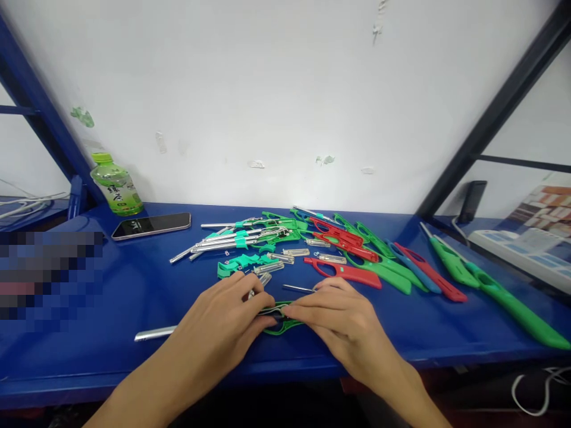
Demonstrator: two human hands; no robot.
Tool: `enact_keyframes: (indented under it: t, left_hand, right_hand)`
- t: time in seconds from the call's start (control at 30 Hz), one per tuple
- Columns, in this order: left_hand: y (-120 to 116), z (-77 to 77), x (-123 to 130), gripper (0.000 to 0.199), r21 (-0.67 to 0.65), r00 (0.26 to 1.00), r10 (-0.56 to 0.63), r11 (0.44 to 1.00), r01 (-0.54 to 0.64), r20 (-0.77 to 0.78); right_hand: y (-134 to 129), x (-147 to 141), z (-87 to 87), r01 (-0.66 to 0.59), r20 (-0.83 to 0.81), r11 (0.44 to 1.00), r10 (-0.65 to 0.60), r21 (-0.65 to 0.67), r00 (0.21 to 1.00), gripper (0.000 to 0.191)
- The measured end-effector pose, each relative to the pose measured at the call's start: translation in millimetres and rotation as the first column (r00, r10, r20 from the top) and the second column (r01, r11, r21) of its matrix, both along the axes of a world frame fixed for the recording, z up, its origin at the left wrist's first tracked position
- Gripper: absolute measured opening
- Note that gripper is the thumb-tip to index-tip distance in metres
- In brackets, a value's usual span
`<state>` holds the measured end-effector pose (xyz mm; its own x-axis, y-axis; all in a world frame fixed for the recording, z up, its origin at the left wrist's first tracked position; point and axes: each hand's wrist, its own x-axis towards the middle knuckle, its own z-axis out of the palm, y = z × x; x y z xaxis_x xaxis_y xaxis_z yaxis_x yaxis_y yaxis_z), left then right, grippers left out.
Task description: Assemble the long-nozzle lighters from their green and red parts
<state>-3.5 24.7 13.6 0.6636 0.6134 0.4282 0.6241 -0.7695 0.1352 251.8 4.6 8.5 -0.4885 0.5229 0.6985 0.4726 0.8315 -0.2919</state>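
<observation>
My left hand (225,312) is closed on the left part of a green utility lighter shell (285,326), low over the blue table. A silver metal tube (154,334) sticks out leftward from under that hand. My right hand (341,315) pinches at the shell's right part, its fingertips close to the left ones. Small parts between the fingertips are mostly hidden. A thin metal rod (298,288) pokes out by my right fingers; whether they hold it I cannot tell. Just beyond my hands lie several clear fuel reservoirs (267,268) and teal plastic pieces (241,261).
Several silver lighter tubes (227,241) with teal parts lie at the back. Red shells (352,274) and green shells (395,276) spread rightward, with assembled-looking green lighters (513,300) at far right. A phone (151,225) and a drink bottle (116,187) stand back left.
</observation>
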Motion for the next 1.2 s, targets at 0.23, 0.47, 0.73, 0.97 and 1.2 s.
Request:
enact_keyframes:
  t: [0.23, 0.47, 0.73, 0.97, 1.2]
  left_hand:
    - [3.4, -0.7, -4.4, 0.021, 0.052, 0.996, 0.035, 0.998, -0.031, -0.083]
    - [-0.4, -0.6, 0.1, 0.031, 0.194, 0.987, 0.049, 0.981, -0.020, -0.150]
    - [-0.4, 0.3, 3.0, 0.036, 0.223, 0.996, 0.043, 0.974, -0.025, -0.078]
    - [2.0, 0.2, 5.4, 0.035, 0.303, 0.998, 0.047, 0.952, -0.036, -0.030]
    - [5.4, -4.6, 2.0, 0.035, 0.286, 1.000, 0.002, 0.958, 0.004, -0.022]
  right_hand:
    - [-0.6, -2.2, -3.5, 0.043, 0.012, 0.998, -0.042, -0.055, 0.999, 0.025]
    - [-3.6, -6.0, -2.3, 0.044, -0.027, 0.995, -0.046, -0.092, 0.999, 0.022]
    - [-4.5, -7.7, -3.3, 0.027, -0.019, 0.995, -0.029, -0.097, 0.999, 0.023]
    - [-3.8, -9.1, -5.6, 0.033, -0.022, 0.999, -0.034, -0.037, 0.999, 0.021]
    - [-4.8, -9.5, -4.1, 0.035, -0.015, 0.996, -0.036, -0.086, 0.999, 0.029]
